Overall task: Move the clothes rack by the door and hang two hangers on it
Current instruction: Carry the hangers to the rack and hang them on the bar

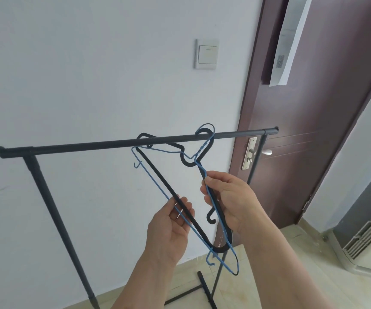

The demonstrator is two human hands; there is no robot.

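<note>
A black clothes rack (104, 144) stands against the white wall, its right end in front of a dark brown door (309, 121). A thick black hanger (157, 175) and a thin blue wire hanger (155, 181) are held together, tilted, with both hooks at or over the top bar near its middle. My left hand (171, 228) pinches the lower bars of both hangers from below. My right hand (229, 201) grips their right shoulder arms.
A light switch (206, 54) is on the wall above the rack. A paper sheet (289, 39) hangs on the door, whose handle (260, 152) is just behind the rack's right post. A white vented unit (367, 241) stands at the right. The floor is tiled.
</note>
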